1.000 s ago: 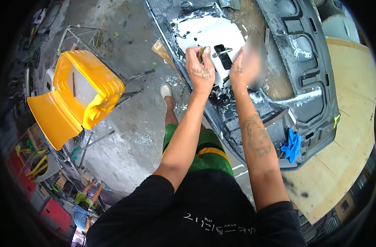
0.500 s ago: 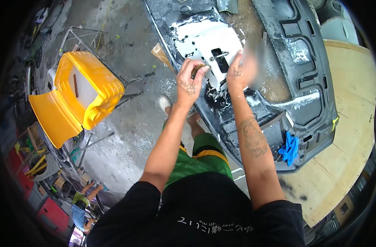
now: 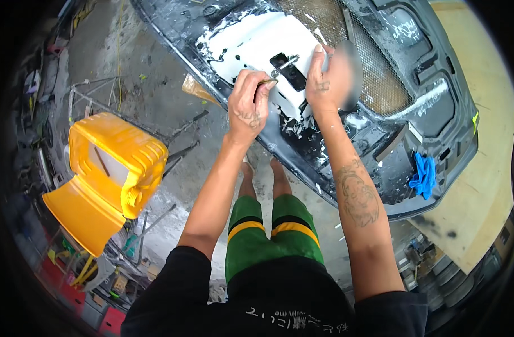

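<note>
Work beside latch (image 3: 286,65) is likely needing steadiness next: my left hand (image 3: 248,105) is pinching thin strip (image 3: 267,81), right hand's (image 3: 325,81) grip unclear.

Both my arms (image 3: 214,182) out front; left hand (image 3: 247,105) curled, pinching; right hand (image 3: 326,84) partly blurred, thumb (image 3: 317,60) extended.

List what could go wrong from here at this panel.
The small item in the left hand might slip into the dark opening nearby. That bare hand could scrape against the nearby metal fitting. The crumpled blue bundle lies near the edge of the panel, so a bump might knock it off.
</note>
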Tool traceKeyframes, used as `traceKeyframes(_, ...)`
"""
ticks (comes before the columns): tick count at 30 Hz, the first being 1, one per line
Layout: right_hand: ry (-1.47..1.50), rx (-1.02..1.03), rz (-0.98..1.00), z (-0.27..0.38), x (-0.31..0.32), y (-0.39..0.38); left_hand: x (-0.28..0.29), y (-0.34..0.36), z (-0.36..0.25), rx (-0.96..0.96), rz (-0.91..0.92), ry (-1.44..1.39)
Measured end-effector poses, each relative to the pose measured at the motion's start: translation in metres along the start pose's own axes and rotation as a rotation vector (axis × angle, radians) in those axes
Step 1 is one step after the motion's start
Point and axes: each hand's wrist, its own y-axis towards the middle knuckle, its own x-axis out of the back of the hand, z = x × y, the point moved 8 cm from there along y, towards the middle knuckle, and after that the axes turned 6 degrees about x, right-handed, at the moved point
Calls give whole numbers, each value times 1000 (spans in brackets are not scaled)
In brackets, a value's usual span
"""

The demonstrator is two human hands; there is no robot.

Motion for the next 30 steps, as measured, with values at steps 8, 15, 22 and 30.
traceKeyframes(8,-2,0,-65,-2,2,0,-2,8,-3,-169,115,28)
traceKeyframes(15,-2,-5,-57,-3,6,2,0,11,-2,-185,124,61)
traceKeyframes(22,-17,1,-66,0,4,0,4,14,2,-177,118,-10)
traceKeyframes(30,-30,-60,-27,-13,0,3,-3,12,-1,-73,154,-100)
